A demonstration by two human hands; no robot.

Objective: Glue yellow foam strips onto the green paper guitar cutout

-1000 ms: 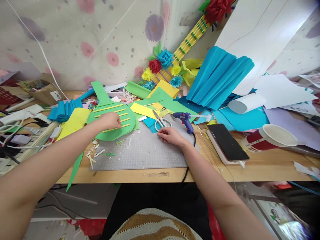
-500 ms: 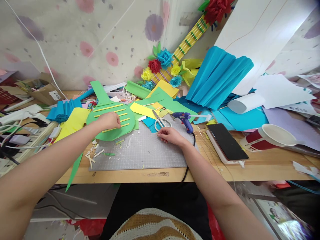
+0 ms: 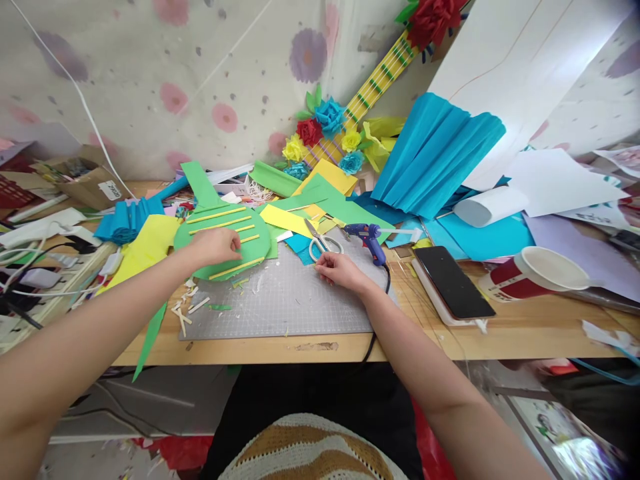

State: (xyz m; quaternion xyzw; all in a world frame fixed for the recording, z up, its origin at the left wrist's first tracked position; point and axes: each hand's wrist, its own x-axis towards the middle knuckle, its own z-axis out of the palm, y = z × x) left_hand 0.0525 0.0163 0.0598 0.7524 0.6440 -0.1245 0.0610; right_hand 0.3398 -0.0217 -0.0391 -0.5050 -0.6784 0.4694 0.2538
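Observation:
My left hand (image 3: pixel 219 247) is over a green paper shape (image 3: pixel 200 272) with a round body and a long neck, which lies on a grey cutting mat (image 3: pixel 280 303). Its fingers are curled down and closed, hiding what is beneath them. Several thin yellow strips run across the round part; the lowest yellow strip (image 3: pixel 237 269) lies near its edge. My right hand (image 3: pixel 340 271) rests on the mat with thumb and fingers pinched; anything between them is too small to name. Just beyond it are the scissors (image 3: pixel 325 247) with white handles.
A blue glue gun (image 3: pixel 367 240) lies right of the scissors, its cord hanging over the table edge. Farther right are a phone (image 3: pixel 454 283) and a paper cup (image 3: pixel 535 275). Paper scraps (image 3: pixel 183 317) litter the left. A flowered yellow paper guitar (image 3: pixel 370 87) leans behind.
The lowest yellow strip now shows closer to the green shape's near edge. My left hand has shifted slightly, its fingers pointing more downward. My right hand stays almost still.

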